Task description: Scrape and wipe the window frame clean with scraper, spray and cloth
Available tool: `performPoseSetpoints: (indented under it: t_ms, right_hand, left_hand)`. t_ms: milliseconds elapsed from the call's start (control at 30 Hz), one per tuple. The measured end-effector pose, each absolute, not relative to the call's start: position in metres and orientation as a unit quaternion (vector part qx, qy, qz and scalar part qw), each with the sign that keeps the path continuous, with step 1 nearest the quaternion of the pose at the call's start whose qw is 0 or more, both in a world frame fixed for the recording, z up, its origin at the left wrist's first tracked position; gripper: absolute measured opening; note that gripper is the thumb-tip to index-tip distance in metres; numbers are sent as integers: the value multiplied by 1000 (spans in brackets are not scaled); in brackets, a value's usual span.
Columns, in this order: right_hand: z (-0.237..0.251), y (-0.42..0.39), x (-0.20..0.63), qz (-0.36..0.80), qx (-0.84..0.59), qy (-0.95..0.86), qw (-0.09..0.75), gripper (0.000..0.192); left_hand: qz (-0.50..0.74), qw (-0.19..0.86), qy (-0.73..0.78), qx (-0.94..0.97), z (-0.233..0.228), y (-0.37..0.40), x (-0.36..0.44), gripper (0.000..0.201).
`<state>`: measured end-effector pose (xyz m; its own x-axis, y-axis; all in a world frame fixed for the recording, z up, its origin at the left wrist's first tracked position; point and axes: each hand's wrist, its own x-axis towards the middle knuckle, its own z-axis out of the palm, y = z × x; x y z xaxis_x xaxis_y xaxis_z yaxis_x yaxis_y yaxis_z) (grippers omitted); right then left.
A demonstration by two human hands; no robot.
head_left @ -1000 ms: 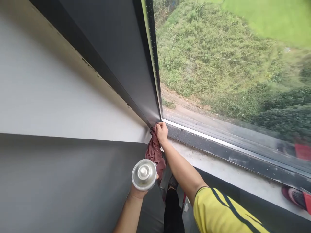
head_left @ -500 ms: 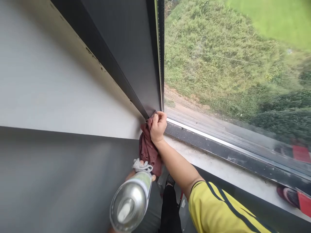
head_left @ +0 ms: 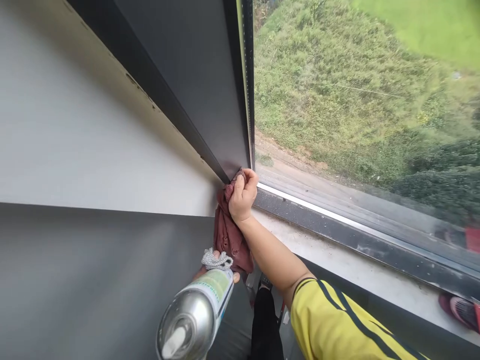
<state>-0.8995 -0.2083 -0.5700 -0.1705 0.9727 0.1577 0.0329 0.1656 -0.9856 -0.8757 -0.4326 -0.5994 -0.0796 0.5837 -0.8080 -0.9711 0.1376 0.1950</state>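
Note:
My right hand (head_left: 243, 194) is closed around a dark red cloth (head_left: 228, 232) and presses it into the lower left corner of the window, where the dark frame (head_left: 210, 85) meets the sill (head_left: 337, 255). The cloth hangs down below the fist. My left hand (head_left: 215, 272) is mostly hidden behind a silver spray can (head_left: 193, 317) that it holds, tilted with its nozzle end toward the camera. A grey cord (head_left: 215, 260) is wrapped near the can's far end.
The window glass (head_left: 356, 100) shows a grassy slope and a dirt road outside. A pale wall (head_left: 75, 145) and a dark panel (head_left: 93, 280) lie to the left. A red shoe (head_left: 459, 310) rests on the sill at the far right.
The spray can has tipped from upright to lying toward the camera and come lower left. My right hand with the cloth has shifted slightly up into the frame corner.

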Motion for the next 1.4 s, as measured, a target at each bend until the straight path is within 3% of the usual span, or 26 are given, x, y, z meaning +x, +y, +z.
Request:
performPoseSetpoints:
  t_ms: [67, 200, 333, 500, 633, 833, 1000, 1167, 1400]
  right_hand:
    - [-590, -206, -903, 477, -462, -585, 466, 25]
    - [-666, -198, -898, 485, -571, -564, 348, 23]
    - [-699, -182, -887, 507, -585, -551, 311, 19]
    - [-695, -166, -882, 529, -631, -476, 310, 27]
    - [-691, -174, -879, 518, -587, -543, 305, 32]
    - [-676, -172, -871, 502, -564, -624, 203, 23]
    - [-678, -192, -874, 476, -573, -634, 208, 18]
    - [-681, -216, -853, 580, -506, -620, 152, 23]
    - [-677, -170, -859, 505, -541, -631, 232, 31]
  left_hand:
    - [580, 663, 398, -255, -598, -420, -882, 31]
    - [720, 523, 373, -264, -595, -387, -875, 24]
    - [729, 511, 361, -277, -594, -375, -855, 26]
    - [739, 529, 325, -260, -595, -374, -851, 17]
    - [742, 538, 293, -272, -596, -372, -859, 19]
    - [722, 563, 278, -291, -605, -366, -861, 17]
    - [702, 556, 334, -293, -597, -375, -856, 17]
    - [731, 530, 327, -280, -579, -404, -850, 12]
    - [699, 566, 355, -256, -602, -370, -849, 18]
